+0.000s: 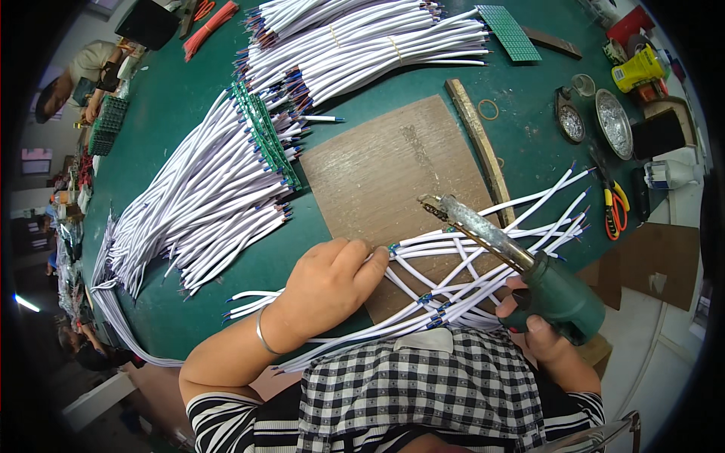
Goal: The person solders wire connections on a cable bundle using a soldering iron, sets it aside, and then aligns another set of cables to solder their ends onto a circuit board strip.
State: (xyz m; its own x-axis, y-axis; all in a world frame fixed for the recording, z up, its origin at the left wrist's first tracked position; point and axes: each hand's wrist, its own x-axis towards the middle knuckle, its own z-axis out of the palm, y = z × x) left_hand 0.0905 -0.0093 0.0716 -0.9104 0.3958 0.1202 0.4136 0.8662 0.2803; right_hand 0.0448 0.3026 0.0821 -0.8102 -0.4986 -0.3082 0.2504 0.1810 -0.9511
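Note:
My right hand [540,328] is wrapped round a green soldering gun [566,298]. Its metal barrel points up and left, with the tip above the brown board [393,170]. My left hand [332,279], a bangle at its wrist, is closed with the fingertips pinched at the blue-wired end of a white cable [423,243]. The exact grip is partly hidden by the fingers. Other white cables [483,291] with blue joints lie crossed beneath the gun, by my checked apron [430,385].
Bundles of white cables [362,45] lie at the back and left, one beside a green circuit strip [264,136]. A wooden bar [483,151] borders the board. Metal dishes [613,124], pliers [615,208] and a yellow bottle [638,72] stand right. A co-worker [83,72] sits far left.

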